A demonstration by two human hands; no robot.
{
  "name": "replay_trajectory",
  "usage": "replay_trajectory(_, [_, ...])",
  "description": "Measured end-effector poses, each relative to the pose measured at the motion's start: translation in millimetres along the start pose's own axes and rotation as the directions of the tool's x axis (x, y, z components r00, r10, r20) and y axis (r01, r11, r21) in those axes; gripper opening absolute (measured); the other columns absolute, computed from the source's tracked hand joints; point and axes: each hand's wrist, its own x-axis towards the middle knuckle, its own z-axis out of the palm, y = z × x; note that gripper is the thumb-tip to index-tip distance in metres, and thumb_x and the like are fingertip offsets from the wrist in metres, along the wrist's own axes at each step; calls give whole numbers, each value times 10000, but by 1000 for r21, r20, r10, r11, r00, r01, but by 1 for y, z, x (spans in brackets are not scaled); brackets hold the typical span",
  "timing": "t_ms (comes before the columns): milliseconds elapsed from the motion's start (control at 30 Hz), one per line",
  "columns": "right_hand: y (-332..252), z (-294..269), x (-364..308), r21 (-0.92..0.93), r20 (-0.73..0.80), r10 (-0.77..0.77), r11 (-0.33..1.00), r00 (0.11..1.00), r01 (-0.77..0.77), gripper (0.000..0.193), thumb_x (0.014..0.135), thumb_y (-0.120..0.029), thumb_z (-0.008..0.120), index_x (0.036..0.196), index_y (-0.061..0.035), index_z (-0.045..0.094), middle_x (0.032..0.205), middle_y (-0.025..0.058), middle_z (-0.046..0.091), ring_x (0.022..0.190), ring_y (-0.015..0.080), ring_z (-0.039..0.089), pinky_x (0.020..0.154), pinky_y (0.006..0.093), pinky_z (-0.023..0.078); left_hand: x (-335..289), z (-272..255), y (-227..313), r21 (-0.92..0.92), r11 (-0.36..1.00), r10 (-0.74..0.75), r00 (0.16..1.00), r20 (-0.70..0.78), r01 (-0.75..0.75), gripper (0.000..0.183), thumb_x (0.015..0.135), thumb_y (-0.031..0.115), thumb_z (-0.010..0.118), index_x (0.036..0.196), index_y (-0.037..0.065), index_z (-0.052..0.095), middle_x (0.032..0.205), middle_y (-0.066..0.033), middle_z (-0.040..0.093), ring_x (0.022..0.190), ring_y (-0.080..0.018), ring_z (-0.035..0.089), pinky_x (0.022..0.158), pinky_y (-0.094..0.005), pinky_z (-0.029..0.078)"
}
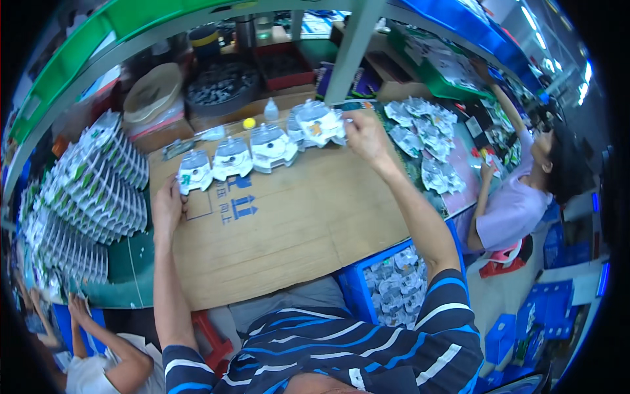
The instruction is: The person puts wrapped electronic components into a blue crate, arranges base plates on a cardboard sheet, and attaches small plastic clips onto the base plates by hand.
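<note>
A row of white and grey moulded housings lies along the far part of a flat cardboard sheet (282, 230). At the row's left end, my left hand (168, 205) has its fingers closed at the edge of a white housing (195, 172) with a small green piece on it. Two similar parts, a second housing (232, 159) and a third housing (272, 148), stand in the middle. My right hand (367, 136) pinches the right edge of a housing with an orange-brown patch (320, 127), which overlaps another housing behind it.
Tall stacks of housings (98, 177) rise at the left. More loose housings (423, 128) lie at the right, and a blue crate (354, 279) by my right elbow holds several. A small bottle (271, 110) and yellow cap (249, 123) stand behind the row. Co-workers (518, 197) sit both sides.
</note>
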Motion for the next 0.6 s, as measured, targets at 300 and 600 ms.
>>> replay_trajectory(300, [148,-92,28,-599,-149,-37,799,988,-61,251,926,-124,556,1087,-37,728,952,276,703,918,446,685,836,535,530,-25,49,86,-124,991,55,999,1,-54,424,1022,272,563,1360,17,571,731,-95,653,615,-148,610,544,-318,500])
replay_trajectory(600, [120,-80,15,-721,-89,30,688,996,-85,260,946,-218,574,1102,-35,674,883,276,707,851,464,689,768,552,531,-20,128,140,-192,981,21,993,114,1,524,999,290,582,1341,-96,489,703,-145,691,559,-224,673,545,-364,526])
